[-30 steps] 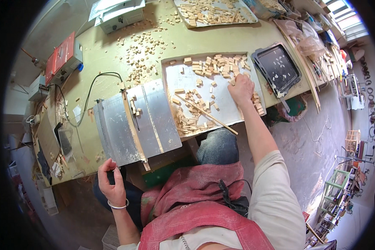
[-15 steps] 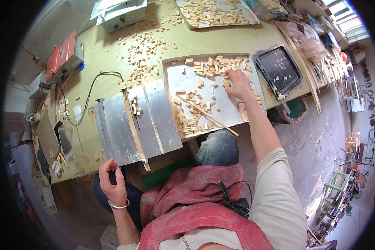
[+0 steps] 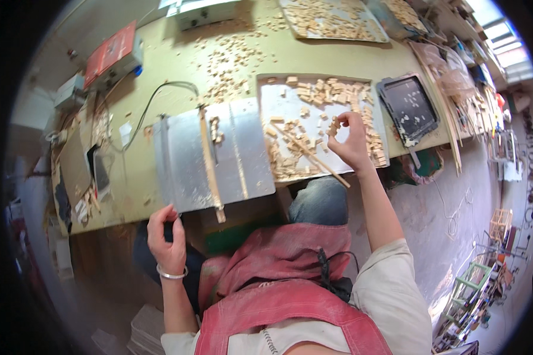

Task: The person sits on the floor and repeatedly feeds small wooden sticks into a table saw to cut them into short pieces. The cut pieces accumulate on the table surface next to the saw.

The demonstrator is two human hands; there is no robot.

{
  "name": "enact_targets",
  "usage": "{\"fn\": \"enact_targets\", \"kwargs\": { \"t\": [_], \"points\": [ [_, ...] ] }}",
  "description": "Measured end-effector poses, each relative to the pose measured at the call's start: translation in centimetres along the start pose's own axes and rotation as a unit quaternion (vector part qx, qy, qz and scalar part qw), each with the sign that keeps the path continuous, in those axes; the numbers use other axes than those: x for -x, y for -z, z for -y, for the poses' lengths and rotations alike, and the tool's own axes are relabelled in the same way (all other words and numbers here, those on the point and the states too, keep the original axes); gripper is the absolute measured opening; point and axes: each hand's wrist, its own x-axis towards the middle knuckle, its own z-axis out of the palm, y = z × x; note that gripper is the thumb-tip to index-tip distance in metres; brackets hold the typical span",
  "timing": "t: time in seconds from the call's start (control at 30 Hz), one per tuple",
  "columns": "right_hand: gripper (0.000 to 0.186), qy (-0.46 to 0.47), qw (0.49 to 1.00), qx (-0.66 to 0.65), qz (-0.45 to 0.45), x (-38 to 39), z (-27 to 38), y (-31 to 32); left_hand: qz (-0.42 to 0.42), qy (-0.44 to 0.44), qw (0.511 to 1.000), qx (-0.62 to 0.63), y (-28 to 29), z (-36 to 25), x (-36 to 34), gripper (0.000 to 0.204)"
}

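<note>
A short row of small wooden blocks (image 3: 333,126) is pinched between the thumb and fingers of my right hand (image 3: 353,145). That hand is raised over a white tray (image 3: 337,160) strewn with similar blocks. My left hand (image 3: 167,241) is curled at the near left corner of a grey metal plate (image 3: 180,160), by the bench's front edge. A small dark bit shows at its fingertips; what they close on cannot be made out. A wooden strip (image 3: 210,163) runs across the plate, and a few blocks (image 3: 217,130) sit beside it.
A thin wooden stick (image 3: 317,158) slants over the tray's front edge. To the right lies a black tray (image 3: 408,106) with pale bits. Loose blocks (image 3: 228,65) litter the bench behind, near a block-filled tray (image 3: 337,21). A red-topped box (image 3: 109,56) stands at left.
My right hand has drawn back from the far blocks in the tray and now holds a row of them up. My left hand stays at the plate's corner. The whole view has shifted.
</note>
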Motion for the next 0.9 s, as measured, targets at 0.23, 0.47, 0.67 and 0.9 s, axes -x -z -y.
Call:
{"fn": "enact_targets", "kwargs": {
  "t": [0.23, 0.47, 0.67, 0.9],
  "points": [
    [0.055, 0.066, 0.977, -0.201, 0.021, 5.2, 13.2, -2.9, 0.011, -0.099, 0.995, -0.005, -0.5, -1.2, -0.1, 0.034],
    [0.048, 0.149, 0.98, -0.1, 0.09, 6.8, 20.0, -8.1, 0.06, -0.153, 0.986, -0.002, -1.8, -2.2, -0.6, 0.034],
    [0.044, 0.162, 0.97, 0.011, 0.181, 6.0, 21.6, -10.4, 0.075, -0.152, 0.985, -0.01, -3.6, -1.6, -1.2, 0.038],
    [0.088, 0.173, 0.974, 0.079, 0.124, 7.7, 20.5, -8.8, 0.103, -0.118, 0.986, -0.056, -5.7, -1.2, -2.5, 0.054]
  ]
}}
